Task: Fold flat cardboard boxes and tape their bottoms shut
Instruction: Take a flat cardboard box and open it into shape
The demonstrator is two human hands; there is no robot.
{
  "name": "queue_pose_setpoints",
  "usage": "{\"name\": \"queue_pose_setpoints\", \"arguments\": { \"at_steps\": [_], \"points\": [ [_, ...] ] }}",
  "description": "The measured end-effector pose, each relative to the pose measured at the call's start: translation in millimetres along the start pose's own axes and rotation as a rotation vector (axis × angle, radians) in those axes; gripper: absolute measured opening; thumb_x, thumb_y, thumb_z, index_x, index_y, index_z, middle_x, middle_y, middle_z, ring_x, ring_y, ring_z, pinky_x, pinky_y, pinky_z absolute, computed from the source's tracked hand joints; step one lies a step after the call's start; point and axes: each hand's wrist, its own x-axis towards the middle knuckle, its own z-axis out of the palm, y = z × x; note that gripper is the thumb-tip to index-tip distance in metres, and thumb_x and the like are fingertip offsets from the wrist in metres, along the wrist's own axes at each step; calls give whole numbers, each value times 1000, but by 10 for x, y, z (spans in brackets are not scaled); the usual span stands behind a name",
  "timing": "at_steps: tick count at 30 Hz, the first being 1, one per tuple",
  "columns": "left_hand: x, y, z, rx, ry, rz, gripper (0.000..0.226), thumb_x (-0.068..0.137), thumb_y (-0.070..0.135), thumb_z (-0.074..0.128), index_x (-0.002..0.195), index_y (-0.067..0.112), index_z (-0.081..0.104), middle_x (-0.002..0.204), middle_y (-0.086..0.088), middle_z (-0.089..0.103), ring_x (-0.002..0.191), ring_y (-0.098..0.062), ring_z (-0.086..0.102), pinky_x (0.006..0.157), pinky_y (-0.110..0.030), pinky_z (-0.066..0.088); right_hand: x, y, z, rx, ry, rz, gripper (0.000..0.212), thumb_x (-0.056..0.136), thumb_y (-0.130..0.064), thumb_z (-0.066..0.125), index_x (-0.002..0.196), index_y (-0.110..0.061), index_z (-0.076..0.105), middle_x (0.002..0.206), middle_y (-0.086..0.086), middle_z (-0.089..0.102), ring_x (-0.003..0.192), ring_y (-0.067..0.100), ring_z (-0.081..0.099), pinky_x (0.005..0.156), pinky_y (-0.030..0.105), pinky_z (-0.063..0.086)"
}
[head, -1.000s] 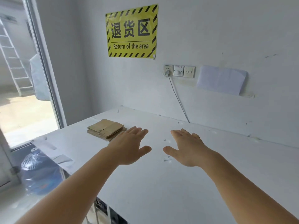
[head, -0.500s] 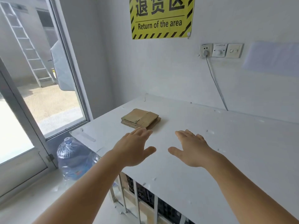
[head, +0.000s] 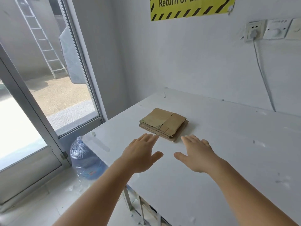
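Note:
A small stack of flat brown cardboard boxes (head: 163, 123) lies on the white table (head: 228, 152), near its left end. My left hand (head: 141, 154) hovers palm down just in front of the stack's near left corner, fingers straight and together. To the right, my right hand (head: 196, 154) is spread the same way, its fingertips close to the stack's near right corner. Neither hand touches the cardboard and both hold nothing. No tape is in view.
A wall with a yellow sign (head: 190, 7) and sockets (head: 255, 31) with a hanging cable (head: 263, 79) runs behind the table. A large water bottle (head: 84, 160) stands on the floor by the table's left end, next to a glass door (head: 40, 95).
The view has swung left and down, and the cardboard stack now sits closer. Both hands have reached forward, so their fingertips are now near the stack's front edge.

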Motion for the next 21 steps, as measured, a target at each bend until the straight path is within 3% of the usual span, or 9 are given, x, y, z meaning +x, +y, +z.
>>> {"name": "queue_pose_setpoints", "arguments": {
  "at_steps": [12,21],
  "points": [
    [1295,-844,336,-16,-51,-40,65,97,49,40,151,24,16,158,6,20,145,-15,17,115,-32,17,1374,104,257,15,-10,108,70,96,-53,34,150,-16,10,160,-2,8,147,18,-2,116,38,5],
    [2164,-1458,699,-80,-104,12,64,97,50,37,152,27,13,160,1,12,147,-19,8,117,-36,14,1961,62,594,92,65,380,72,95,-52,37,150,-14,10,159,3,11,146,22,9,115,36,12]
  ]
}}
